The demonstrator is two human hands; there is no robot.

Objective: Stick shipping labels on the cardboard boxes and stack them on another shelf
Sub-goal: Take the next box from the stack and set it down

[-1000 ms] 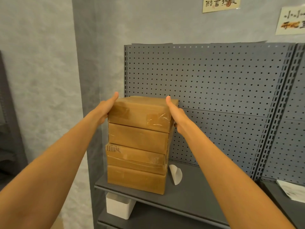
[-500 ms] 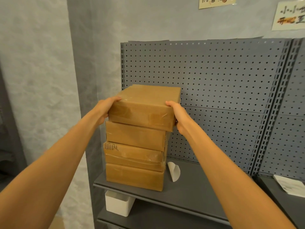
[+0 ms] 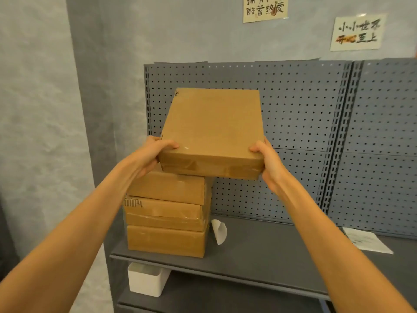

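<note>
A grey pegboard back panel [image 3: 293,132] rises behind a dark grey shelf [image 3: 259,251]. At the shelf's left end stands a stack of three cardboard boxes [image 3: 165,213], taped and square to one another. Above that stack, and shifted to its right, the person holds a fourth cardboard box [image 3: 213,132] in the air, its far edge tipped upward so the plain top face shows to the camera. The left hand [image 3: 155,154] grips the box's near left corner, thumb curled over the top and fingers wrapped along the side. The right hand [image 3: 267,159] grips the near right corner likewise, thumb on top and palm against the side. To the right on the shelf lies a printed sheet [image 3: 365,241]. A white bin [image 3: 146,279] sits on the lower shelf beneath the stack. A curled white label backing [image 3: 218,230] stands just beside the stack's bottom box.
</note>
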